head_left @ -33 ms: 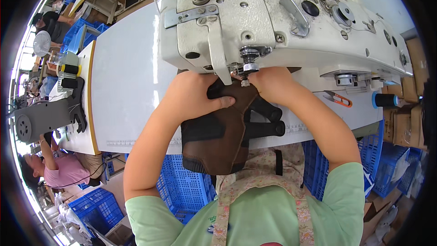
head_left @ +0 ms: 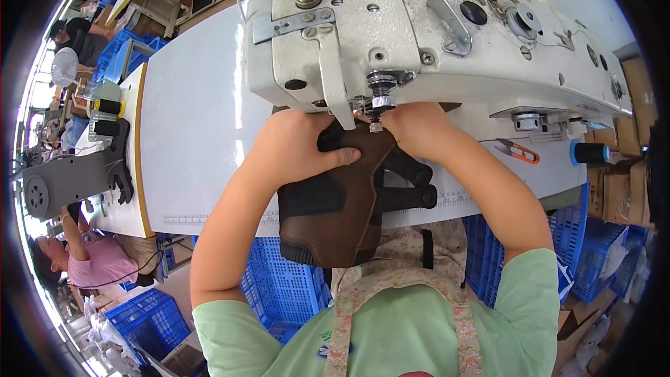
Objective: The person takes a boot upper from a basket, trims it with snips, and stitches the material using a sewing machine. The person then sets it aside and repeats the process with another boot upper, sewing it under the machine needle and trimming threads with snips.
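Note:
A brown and black glove (head_left: 328, 227) lies under the head of a white sewing machine (head_left: 419, 35), its cuff hanging over the table's front edge. Two black glove fingers (head_left: 408, 197) stick out to the right. My left hand (head_left: 296, 143) is closed on the glove's left side, thumb pressed on the brown panel. Close to the machine's needle area, my right hand (head_left: 419, 131) is closed on the glove's far right part. The machine head hides most of the fingertips of both hands and the spot where they meet the glove.
Orange-handled thread snips (head_left: 520, 151) and a black thread spool (head_left: 590, 153) lie right of my right forearm. A ruler strip (head_left: 185, 219) runs along the table's front edge. Blue crates (head_left: 283, 279) stand below. Further left, a person in pink (head_left: 105, 260) sits near another machine (head_left: 66, 181).

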`<action>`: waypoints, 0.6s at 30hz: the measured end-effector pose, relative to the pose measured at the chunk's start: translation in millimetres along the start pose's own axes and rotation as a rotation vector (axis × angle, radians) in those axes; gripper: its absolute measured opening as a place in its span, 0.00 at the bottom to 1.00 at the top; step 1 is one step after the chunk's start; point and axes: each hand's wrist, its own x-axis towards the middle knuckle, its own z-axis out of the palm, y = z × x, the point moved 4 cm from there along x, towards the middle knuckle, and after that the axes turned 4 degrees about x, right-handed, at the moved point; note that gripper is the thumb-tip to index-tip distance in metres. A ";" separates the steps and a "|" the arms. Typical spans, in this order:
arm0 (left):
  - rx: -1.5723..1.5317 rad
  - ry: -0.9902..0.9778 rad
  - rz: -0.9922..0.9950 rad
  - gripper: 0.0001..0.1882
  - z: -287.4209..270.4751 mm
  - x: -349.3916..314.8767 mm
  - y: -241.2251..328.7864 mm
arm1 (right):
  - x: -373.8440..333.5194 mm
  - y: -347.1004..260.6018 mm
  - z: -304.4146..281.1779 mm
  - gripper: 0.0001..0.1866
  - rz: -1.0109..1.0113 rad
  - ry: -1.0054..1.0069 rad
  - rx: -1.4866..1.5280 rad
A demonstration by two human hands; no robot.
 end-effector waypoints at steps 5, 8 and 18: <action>0.038 -0.070 -0.066 0.32 1.4 1.8 -0.8 | 0.3 -4.0 -4.7 0.15 -0.002 0.009 -0.019; 0.005 -0.024 -0.030 0.31 1.6 0.3 -1.4 | 0.3 -3.6 -3.6 0.14 -0.018 0.023 -0.040; 0.095 -0.091 -0.016 0.33 -6.6 -10.8 0.9 | -5.6 -17.0 -2.2 0.15 -0.119 0.108 -0.010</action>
